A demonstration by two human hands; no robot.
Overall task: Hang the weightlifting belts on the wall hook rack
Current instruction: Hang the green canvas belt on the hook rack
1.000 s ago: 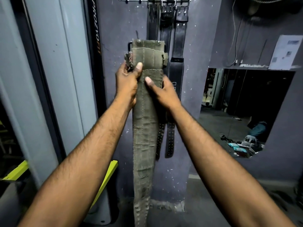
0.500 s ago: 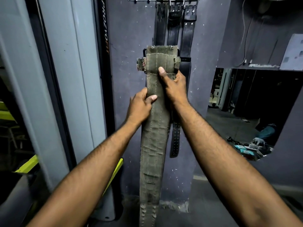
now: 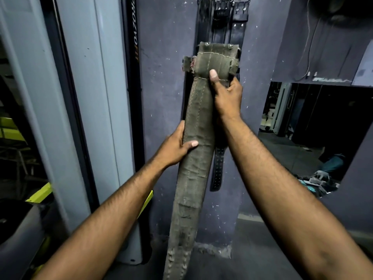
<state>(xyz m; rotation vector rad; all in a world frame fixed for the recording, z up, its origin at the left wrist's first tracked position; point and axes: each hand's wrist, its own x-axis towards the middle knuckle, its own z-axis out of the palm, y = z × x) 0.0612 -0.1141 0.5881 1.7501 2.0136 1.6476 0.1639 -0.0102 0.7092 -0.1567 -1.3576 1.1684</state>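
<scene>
Above our right hand [image 3: 227, 93], clamped near the olive belt [image 3: 198, 138] top, black belts [image 3: 222, 23] hang. Our left hand [image 3: 177, 148] has slid lower w/ thumb wrapped round; belt's risen, approx 1 lift from hooking.

Olive belt [image 3: 198, 126] — rough, frayed, stitched matt cloth.

A scuffed purple wall [image 3: 165, 81] stands ahead, a pale grey pillar [image 3: 96, 98] on its left, a dark mirror [image 3: 314, 126] right, grey floor [image 3: 238, 259] below.
</scene>
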